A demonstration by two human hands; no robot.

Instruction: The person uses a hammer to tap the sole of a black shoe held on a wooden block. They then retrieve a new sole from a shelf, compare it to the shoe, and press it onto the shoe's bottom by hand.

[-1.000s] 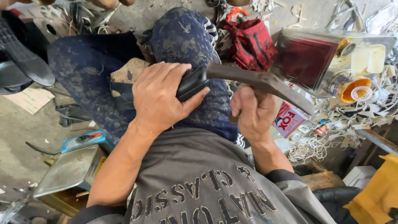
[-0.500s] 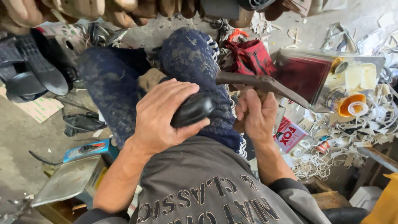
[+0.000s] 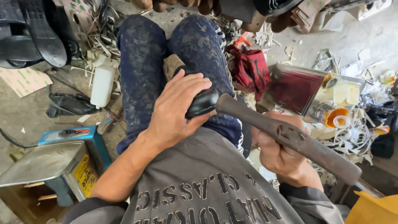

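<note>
Floor point(image 3: 25, 124) at the far left carries black shoe soles point(image 3: 33, 37) at its upper edge, with a flat sheet of paper point(image 3: 23, 81) below them and a dark crumpled bag point(image 3: 68, 105) next to that. Near the lower left edge a square metal tin point(image 3: 45, 166) with a yellow side stands in front of a blue can point(image 3: 78, 137). A white plastic bottle point(image 3: 101, 85) stands upright just beside my left leg.

My legs in dark patterned trousers point(image 3: 143, 70) run up the middle. My left hand point(image 3: 176, 110) lies on my right thigh, its grip curled over a black shoe point(image 3: 202, 101), palm and fingers pressed down on top so that only the rounded end of the shoe shows past my fingertips. The shoe rests on the thigh, just above the hem of my grey shirt point(image 3: 199, 186).

My right hand point(image 3: 275, 151) is closed around a rusty hammer point(image 3: 286, 137); its handle end points toward the shoe and nearly touches it, and the rest slants down to the lower right.

Beyond the knee lies a red cloth bag point(image 3: 251, 70). Further right a shiny tin point(image 3: 315, 93) stands near an orange roll of tape point(image 3: 336, 117), among white scraps point(image 3: 356, 137) strewn over the floor.
</note>
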